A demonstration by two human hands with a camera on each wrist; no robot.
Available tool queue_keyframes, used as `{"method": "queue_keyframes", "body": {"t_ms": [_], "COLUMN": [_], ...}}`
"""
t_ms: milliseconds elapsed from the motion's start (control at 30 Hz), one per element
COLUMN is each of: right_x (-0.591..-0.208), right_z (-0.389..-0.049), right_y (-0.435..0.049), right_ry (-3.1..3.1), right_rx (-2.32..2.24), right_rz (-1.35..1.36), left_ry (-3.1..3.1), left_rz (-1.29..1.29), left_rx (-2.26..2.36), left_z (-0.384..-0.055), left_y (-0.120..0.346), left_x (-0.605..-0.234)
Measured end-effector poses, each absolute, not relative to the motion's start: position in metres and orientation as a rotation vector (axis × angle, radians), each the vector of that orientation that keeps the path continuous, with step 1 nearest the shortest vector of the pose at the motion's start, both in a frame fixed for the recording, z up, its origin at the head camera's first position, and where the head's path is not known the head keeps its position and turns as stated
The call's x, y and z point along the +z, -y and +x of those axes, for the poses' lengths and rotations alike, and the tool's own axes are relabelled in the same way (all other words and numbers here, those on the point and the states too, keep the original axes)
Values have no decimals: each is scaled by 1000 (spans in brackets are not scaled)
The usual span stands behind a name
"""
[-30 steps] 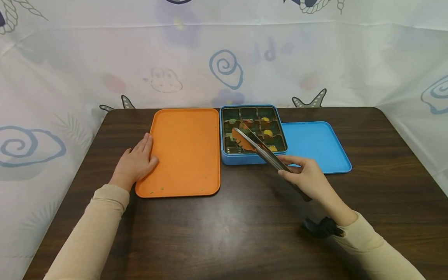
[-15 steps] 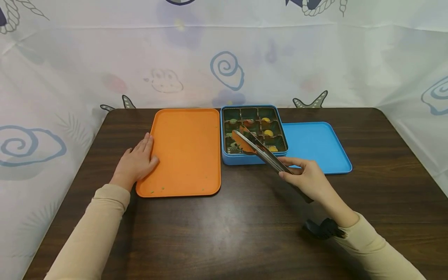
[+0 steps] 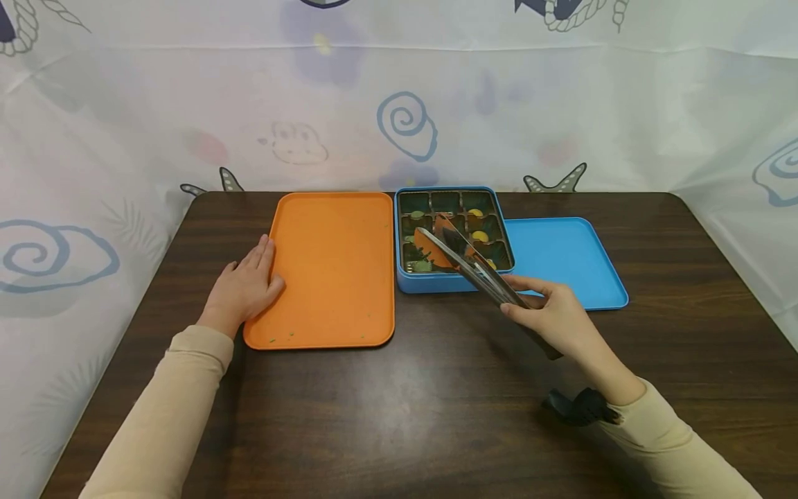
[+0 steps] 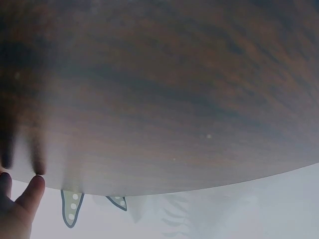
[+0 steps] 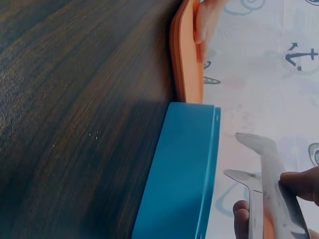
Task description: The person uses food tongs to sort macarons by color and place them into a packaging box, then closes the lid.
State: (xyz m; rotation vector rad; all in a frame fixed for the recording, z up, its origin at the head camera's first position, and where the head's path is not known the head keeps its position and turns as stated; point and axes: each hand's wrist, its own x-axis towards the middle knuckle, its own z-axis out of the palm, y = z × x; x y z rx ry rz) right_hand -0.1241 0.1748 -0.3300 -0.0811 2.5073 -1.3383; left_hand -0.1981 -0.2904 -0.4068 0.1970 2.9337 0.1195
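Note:
My right hand (image 3: pixel 551 315) pinches the metal tongs (image 3: pixel 492 284) between thumb and fingers. Their orange-tipped ends are spread apart over a blue box (image 3: pixel 436 283) fitted with a dark, gold-edged divided insert. Small green and yellow pieces lie in several compartments; a green piece (image 3: pixel 422 265) shows in the front left one. The tongs hide some of the middle and front compartments. In the right wrist view the tongs (image 5: pixel 271 184) stand above the box's side (image 5: pixel 179 169). My left hand (image 3: pixel 243 287) rests with fingers extended on the left edge of an orange tray (image 3: pixel 330 277).
A flat blue lid or tray (image 3: pixel 561 260) lies to the right of the box, partly behind it. Tiny green crumbs (image 3: pixel 291 334) dot the orange tray's near end. Everything stands on a dark wooden table (image 3: pixel 399 416), with a patterned white cloth (image 3: pixel 280 90) behind.
The tongs' ends have spread wider apart and shifted very slightly to the right. A green piece has come into view in the front left compartment. My left hand stays on the tray.

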Motion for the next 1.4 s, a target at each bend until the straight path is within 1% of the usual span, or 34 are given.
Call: {"method": "queue_keyframes", "body": {"t_ms": [467,833,1133,1400], "right_x": [-324,-318,-317,-316], "right_z": [-123,-121,-121,-125], "right_y": [-190,-203,-216,-240], "right_ry": [-2565,-2618,-2725,-2844], "right_rx": [-1408,-1398,-1442,-1447], "right_rz": [-57,-29,-31,69], "left_ry": [-2943,-2955,-2992,-2983], "left_rz": [210,233,294,295], "left_rx": [102,30,-38,-58], "left_z": [-200,-195,-195,-195], "left_y": [289,290,289,288], "left_x": [-406,-406,-406,-406]}}
